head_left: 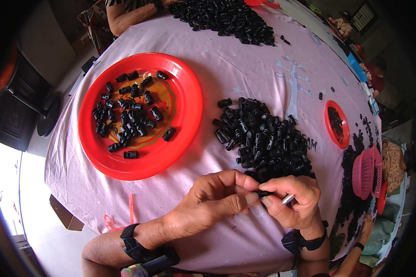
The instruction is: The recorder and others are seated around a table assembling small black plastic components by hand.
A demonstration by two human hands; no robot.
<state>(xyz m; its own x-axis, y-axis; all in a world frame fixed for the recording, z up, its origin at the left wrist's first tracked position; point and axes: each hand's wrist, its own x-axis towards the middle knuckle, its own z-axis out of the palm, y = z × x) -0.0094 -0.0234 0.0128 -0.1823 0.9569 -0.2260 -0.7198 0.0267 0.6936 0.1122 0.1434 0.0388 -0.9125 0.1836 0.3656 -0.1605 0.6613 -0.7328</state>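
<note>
My left hand (217,194) is closed, thumb and forefinger pinching one end of a small black cord lock (265,194). The fingertips of my right hand (293,198) close on its other end, so the two hands meet over it. A short silver metal rod (288,199) pokes out between the right thumb and fingers; the rest of it is hidden in the grip. Just beyond my hands lies a heap of black cord lock parts (268,136). To the left, a red plate (187,138) holds several black cord locks (130,115), loosely spread.
A pink patterned cloth (235,69) covers the table. Another black heap (226,21) lies at the far side, by a person's arm (125,18). On the right are a small red dish (329,129), a pink basket (363,173), more black parts (351,198) and another person's hand (367,226).
</note>
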